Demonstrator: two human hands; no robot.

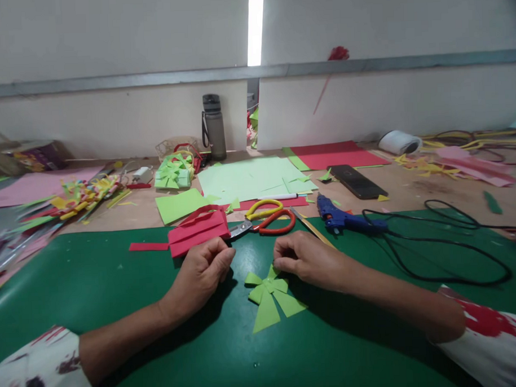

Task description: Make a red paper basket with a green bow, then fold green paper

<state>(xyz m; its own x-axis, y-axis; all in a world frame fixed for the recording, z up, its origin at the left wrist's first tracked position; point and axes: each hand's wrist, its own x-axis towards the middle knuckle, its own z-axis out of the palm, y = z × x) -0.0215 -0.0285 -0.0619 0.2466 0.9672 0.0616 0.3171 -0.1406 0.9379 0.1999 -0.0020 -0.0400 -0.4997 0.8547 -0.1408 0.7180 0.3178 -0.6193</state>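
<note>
Green tabletop (162,372), box (39,156) print blurred; hands (203,267) (302,258) nearly closed, right pinched on paper bow (268,285), left's hold unclear.

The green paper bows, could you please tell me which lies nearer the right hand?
The bow on the green mat, at the right hand; the other bow sits farther back, near the bottle.

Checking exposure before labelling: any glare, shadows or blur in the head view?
Head view: the gap between the white panels is blown out; head view: dark shadows beside the left hand and right hand, pale glare at the green mat's left edge; head view: green paper bow reads clearly.
</note>
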